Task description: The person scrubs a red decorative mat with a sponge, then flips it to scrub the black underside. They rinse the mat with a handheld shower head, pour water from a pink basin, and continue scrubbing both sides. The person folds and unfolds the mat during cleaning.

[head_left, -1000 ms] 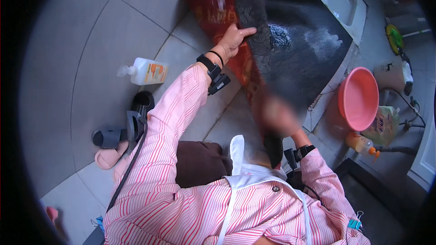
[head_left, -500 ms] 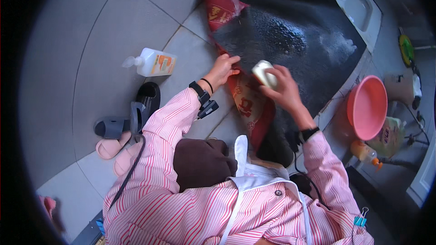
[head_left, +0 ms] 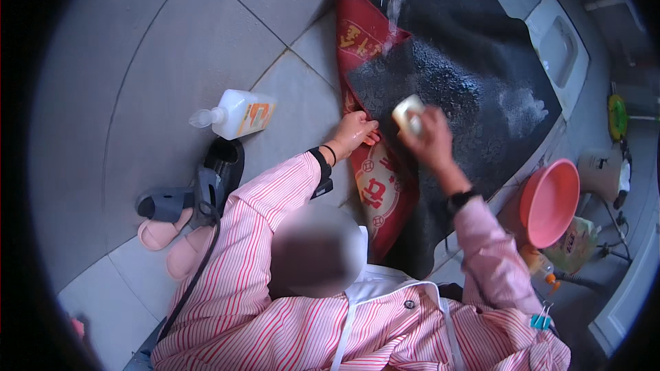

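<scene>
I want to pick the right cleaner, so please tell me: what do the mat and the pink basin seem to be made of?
The mat: probably rubber or vinyl on the black underside, which looks pebbled and wet, with a red printed face showing at the folded edge. The pink basin: likely plastic, judging by its smooth, even colour and thin rim.

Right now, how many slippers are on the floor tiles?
3, by the person's left: one black below the white bottle, one grey and one pink. A fourth may be hidden.
</scene>
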The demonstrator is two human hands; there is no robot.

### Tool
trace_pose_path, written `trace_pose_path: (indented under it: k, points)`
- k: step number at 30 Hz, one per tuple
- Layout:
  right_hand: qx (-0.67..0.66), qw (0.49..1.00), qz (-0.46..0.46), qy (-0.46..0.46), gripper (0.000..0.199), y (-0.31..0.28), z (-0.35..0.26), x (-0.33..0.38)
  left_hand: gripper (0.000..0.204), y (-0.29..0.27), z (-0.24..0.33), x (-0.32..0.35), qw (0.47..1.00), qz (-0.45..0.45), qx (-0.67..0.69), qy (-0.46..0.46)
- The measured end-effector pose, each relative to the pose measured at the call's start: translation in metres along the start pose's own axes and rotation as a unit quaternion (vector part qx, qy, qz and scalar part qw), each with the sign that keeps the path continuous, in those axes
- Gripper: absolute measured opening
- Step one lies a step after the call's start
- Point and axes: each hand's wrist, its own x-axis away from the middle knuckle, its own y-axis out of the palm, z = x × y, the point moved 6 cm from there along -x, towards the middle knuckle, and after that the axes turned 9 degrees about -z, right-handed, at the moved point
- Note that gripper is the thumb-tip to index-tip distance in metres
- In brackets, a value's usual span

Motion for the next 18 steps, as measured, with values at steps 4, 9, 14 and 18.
trace_pose_path:
  k: [4, 9, 14, 18]
  points:
    - [-0.002, 0.999, -0.028, 0.024, 0.045, 0.037, -0.023, -0.051, 0.012, 0.004, 0.005, -0.001, 0.999, -0.009, 0.022, 0.029]
    - [0.096, 0.988, 0.079, 0.092, 0.042, 0.007, 0.025, -0.191, 0.013, 0.027, 0.024, -0.015, 0.998, -0.048, -0.019, 0.031]
    - [0.0, 0.999, -0.028, 0.027, 0.049, 0.032, -0.006, -0.049, 0.013, 0.002, 0.004, 0.0, 0.999, -0.037, -0.002, 0.019]
    - [-0.018, 0.988, -0.041, 0.147, 0.046, 0.01, 0.025, 0.05, 0.011, 0.006, 0.002, -0.002, 0.998, -0.049, 0.004, 0.031]
